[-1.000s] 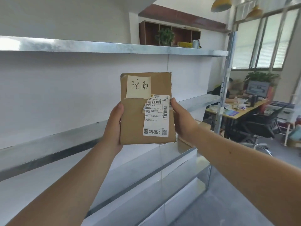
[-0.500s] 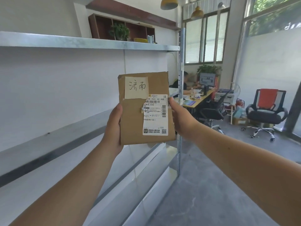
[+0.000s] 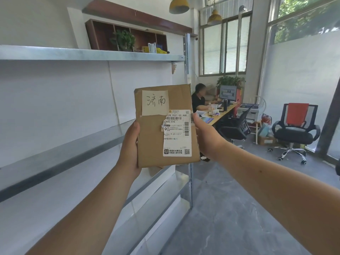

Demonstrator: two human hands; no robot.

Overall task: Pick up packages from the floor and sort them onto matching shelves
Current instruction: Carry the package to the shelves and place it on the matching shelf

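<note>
I see the left hand [image 3: 129, 146] and right hand [image 3: 206, 137] each gripping a side edge of the cardboard package [image 3: 150, 142], which is held upright in mid-air at centre. The fingers behind it are hidden. A handwritten note [image 3: 155, 103] sits at its 11 o'clock. The shipping label [image 3: 177, 133] at 4 is probably too blurred to read. Metal shelves [image 3: 73, 54] run at 9 o'clock, and farther off a seated person [image 3: 198, 102] is at 1.

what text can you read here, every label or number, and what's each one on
"济南": handwritten on the cream note stuck to the cardboard package.
"02B P021-00 A68": top line of the white shipping label on the same package.
"P021": left side of that label.
The label's barcodes, QR code and fine print are too small to read.
The monitor in the background is too blurred to read.
</note>
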